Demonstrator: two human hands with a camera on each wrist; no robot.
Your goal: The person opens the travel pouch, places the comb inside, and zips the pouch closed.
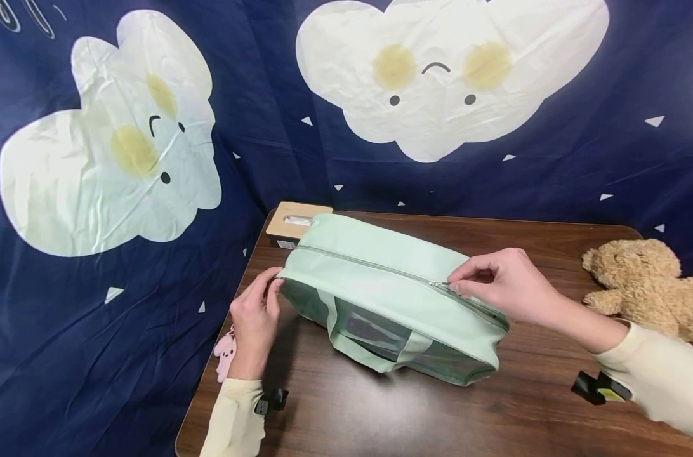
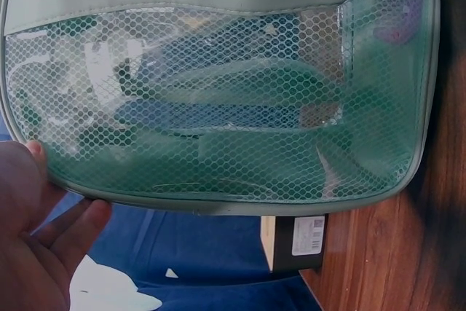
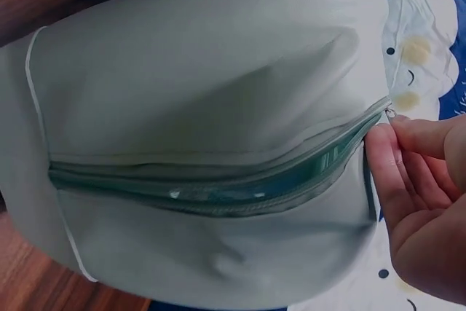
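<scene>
A mint-green bag (image 1: 375, 244) with clear mesh-patterned side panels (image 2: 218, 107) stands on the table, its strap handle (image 1: 360, 355) hanging down the near side. My left hand (image 1: 257, 317) grips the rim at the bag's left top corner between thumb and fingers. Along the top runs a zipper (image 1: 352, 257). At the right part of it, my right hand (image 1: 512, 285) pinches the metal zipper pull (image 3: 391, 113). In the right wrist view the zipper gapes between the pull and the bag's right end, and a narrow opening (image 3: 247, 193) shows there.
Behind the bag's left end sits a wood-topped tissue box (image 1: 297, 216). A pink plush charm (image 1: 224, 355) lies beside my left wrist at the table's left edge. A tan teddy bear (image 1: 643, 285) lies at the right. A navy cloth (image 1: 255, 95) with clouds hangs behind the brown table (image 1: 392, 419).
</scene>
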